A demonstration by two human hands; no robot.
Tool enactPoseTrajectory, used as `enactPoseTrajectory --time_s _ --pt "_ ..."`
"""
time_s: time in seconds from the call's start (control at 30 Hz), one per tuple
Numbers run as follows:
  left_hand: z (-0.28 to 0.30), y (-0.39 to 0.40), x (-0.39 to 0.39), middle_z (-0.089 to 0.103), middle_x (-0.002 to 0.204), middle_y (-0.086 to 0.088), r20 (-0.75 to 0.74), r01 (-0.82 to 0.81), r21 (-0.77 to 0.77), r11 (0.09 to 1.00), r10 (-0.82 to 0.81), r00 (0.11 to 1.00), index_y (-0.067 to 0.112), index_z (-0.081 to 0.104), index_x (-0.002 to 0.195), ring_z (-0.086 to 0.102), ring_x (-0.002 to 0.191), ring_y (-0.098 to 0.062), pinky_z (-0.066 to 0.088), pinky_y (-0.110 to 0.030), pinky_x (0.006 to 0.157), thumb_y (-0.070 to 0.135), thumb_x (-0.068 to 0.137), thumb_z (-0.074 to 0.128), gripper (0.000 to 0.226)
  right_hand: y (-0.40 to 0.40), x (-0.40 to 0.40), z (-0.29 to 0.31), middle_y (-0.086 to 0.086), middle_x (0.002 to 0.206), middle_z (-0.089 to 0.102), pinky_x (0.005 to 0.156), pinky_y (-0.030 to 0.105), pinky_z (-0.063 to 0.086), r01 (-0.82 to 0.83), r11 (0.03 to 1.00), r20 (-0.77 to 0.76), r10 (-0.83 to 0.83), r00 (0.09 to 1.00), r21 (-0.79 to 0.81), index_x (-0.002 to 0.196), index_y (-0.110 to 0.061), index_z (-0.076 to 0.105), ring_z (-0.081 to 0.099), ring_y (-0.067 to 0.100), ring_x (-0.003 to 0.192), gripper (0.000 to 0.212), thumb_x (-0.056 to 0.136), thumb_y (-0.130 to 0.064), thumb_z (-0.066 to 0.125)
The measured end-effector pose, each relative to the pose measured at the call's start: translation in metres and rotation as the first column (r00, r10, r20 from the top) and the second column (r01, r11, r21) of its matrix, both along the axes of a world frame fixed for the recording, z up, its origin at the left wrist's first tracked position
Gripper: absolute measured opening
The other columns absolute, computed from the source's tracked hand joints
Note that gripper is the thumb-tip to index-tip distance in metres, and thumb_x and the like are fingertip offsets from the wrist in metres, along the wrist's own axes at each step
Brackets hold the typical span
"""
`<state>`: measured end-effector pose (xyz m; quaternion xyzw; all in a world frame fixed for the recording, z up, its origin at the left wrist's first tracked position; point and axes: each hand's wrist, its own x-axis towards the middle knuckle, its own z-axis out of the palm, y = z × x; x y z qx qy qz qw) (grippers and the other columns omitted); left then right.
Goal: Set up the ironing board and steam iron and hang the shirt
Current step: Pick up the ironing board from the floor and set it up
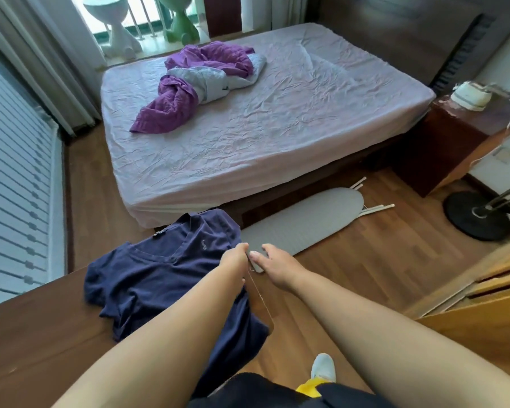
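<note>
A navy polo shirt lies spread on a dark wooden tabletop at the lower left, its right side hanging over the edge. My left hand is closed in a fist at the shirt's right edge. The thin outline of a hanger runs down from under that hand. My right hand is right beside it, thumb and forefinger apart, thumb tip almost touching the left fist. The grey ironing board lies folded on the floor against the bed. A white steam iron sits on the nightstand.
A bed with a pink sheet and a purple-and-grey quilt fills the middle. The brown nightstand and a black round stand base are at the right. A wooden cabinet is at the lower right, on a wood floor.
</note>
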<state>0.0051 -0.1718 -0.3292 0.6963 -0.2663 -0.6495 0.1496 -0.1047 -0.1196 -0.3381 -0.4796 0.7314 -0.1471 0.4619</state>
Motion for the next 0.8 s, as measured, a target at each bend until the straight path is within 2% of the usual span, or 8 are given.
enactPoseTrajectory --time_s 0.1,0.17,0.27,0.3,0.4,0.5,0.7,0.8 --pt "-0.004 0.006 -0.044 0.054 0.139 -0.007 0.010 -0.087 0.014 0.996 0.087 0.996 0.016 0.047 0.141 0.052 0.113 -0.027 0.043 -0.040 0.086 0.041 0.096 0.054 0.053 -0.003 -0.049 -0.005 0.012 0.152 0.045 0.110 0.041 0.038 0.070 0.997 0.075 -0.071 0.995 0.020 0.151 -0.012 0.037 0.044 0.029 0.137 0.066 0.101 -0.056 0.039" --pt "-0.007 0.012 -0.071 0.054 0.136 -0.009 -0.032 -0.121 0.053 0.991 0.123 0.992 0.015 0.048 0.142 0.052 0.120 -0.030 0.045 -0.040 0.089 0.045 0.093 0.057 0.058 -0.004 -0.084 -0.010 0.011 0.148 0.049 0.107 0.039 0.037 0.086 0.995 0.067 -0.089 0.994 0.049 0.147 -0.010 0.042 0.047 0.028 0.134 0.065 0.101 -0.056 0.039" --pt "-0.011 0.016 -0.105 0.052 0.142 -0.013 -0.141 -0.170 0.127 0.977 0.187 0.972 0.009 0.049 0.140 0.049 0.131 -0.033 0.043 -0.045 0.105 0.046 0.094 0.056 0.059 -0.012 -0.131 -0.019 0.008 0.120 0.057 0.098 0.039 0.040 0.102 0.993 0.032 -0.104 0.994 0.064 0.124 -0.009 0.054 0.054 0.026 0.116 0.058 0.099 -0.059 0.039" --pt "-0.011 0.014 -0.112 0.051 0.144 -0.014 -0.158 -0.177 0.139 0.974 0.198 0.967 0.008 0.050 0.140 0.048 0.133 -0.034 0.042 -0.046 0.108 0.046 0.095 0.055 0.059 -0.016 -0.141 -0.020 0.008 0.118 0.058 0.095 0.038 0.041 0.118 0.991 0.032 -0.120 0.992 0.061 0.124 -0.009 0.055 0.055 0.028 0.116 0.058 0.099 -0.059 0.039" --pt "-0.009 0.001 -0.132 0.051 0.145 -0.014 -0.160 -0.194 0.136 0.971 0.215 0.963 0.007 0.049 0.141 0.048 0.134 -0.034 0.040 -0.048 0.112 0.045 0.095 0.054 0.060 -0.032 -0.164 -0.022 0.012 0.132 0.060 0.093 0.034 0.038 0.137 0.989 0.049 -0.140 0.989 0.064 0.134 -0.008 0.054 0.054 0.028 0.122 0.060 0.101 -0.055 0.040" --pt "-0.011 -0.026 -0.151 0.049 0.145 -0.015 -0.155 -0.179 0.110 0.978 0.194 0.969 0.007 0.049 0.141 0.047 0.135 -0.036 0.039 -0.048 0.113 0.043 0.096 0.055 0.058 -0.050 -0.180 -0.024 0.012 0.134 0.059 0.094 0.033 0.038 0.138 0.989 0.059 -0.142 0.988 0.061 0.135 -0.008 0.054 0.053 0.028 0.123 0.059 0.101 -0.054 0.040" --pt "-0.018 -0.071 -0.188 0.054 0.141 -0.014 -0.134 -0.081 0.055 0.995 0.088 0.987 0.007 0.052 0.137 0.051 0.131 -0.034 0.042 -0.047 0.111 0.039 0.097 0.054 0.051 -0.074 -0.219 -0.027 0.008 0.124 0.062 0.093 0.037 0.043 0.208 0.977 0.058 -0.210 0.976 0.052 0.131 -0.012 0.056 0.056 0.025 0.114 0.058 0.099 -0.058 0.039" --pt "-0.020 -0.082 -0.210 0.056 0.139 -0.014 -0.119 -0.019 0.088 0.996 0.029 0.992 0.006 0.053 0.136 0.053 0.129 -0.035 0.043 -0.047 0.110 0.037 0.099 0.051 0.048 -0.078 -0.249 -0.032 0.008 0.102 0.064 0.096 0.042 0.048 0.253 0.963 0.059 -0.259 0.964 0.087 0.107 -0.012 0.061 0.059 0.025 0.097 0.050 0.099 -0.057 0.040"
